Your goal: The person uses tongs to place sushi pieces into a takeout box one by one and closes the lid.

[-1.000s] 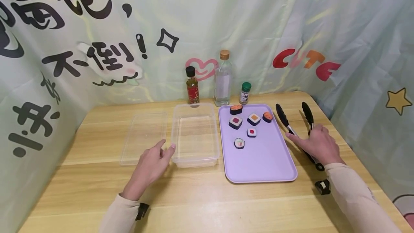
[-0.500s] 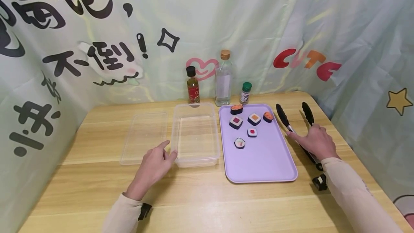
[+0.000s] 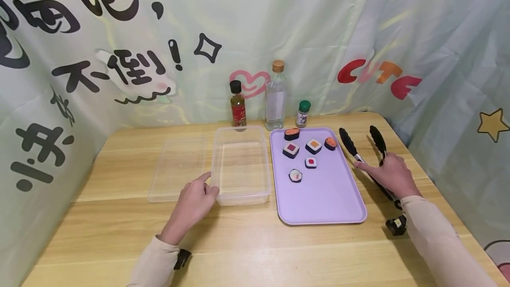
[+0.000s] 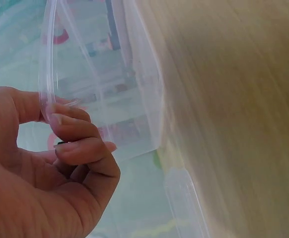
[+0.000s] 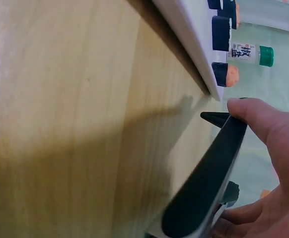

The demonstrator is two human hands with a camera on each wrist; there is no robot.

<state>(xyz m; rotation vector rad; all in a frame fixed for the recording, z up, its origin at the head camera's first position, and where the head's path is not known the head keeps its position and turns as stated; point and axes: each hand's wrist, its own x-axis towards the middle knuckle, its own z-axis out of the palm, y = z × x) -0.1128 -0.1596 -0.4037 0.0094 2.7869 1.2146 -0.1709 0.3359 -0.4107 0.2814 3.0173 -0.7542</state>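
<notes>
In the head view my left hand (image 3: 196,201) is at the near left corner of a clear plastic container (image 3: 241,167). The left wrist view shows its thumb and curled fingers pinching the container's rim (image 4: 49,54). Beside a lilac tray (image 3: 318,205), my right hand (image 3: 394,175) grips black-and-metal tongs (image 3: 347,141) around the middle of their arms. The tongs' tips point away from me and stand apart, with nothing between them. On the tray lie several sushi pieces, among them a round roll (image 3: 295,176) and a square roll (image 3: 291,149).
A clear lid (image 3: 179,163) lies flat left of the container. Along the back stand a red-labelled bottle (image 3: 238,107), a tall clear bottle (image 3: 275,101) and a green-capped shaker (image 3: 303,114). A printed curtain (image 3: 311,21) hangs behind the wooden table (image 3: 255,251).
My left hand has shifted slightly right, its thumb and index finger closing in at the container's corner. In my right hand, the tongs' tips have drawn a little nearer to each other.
</notes>
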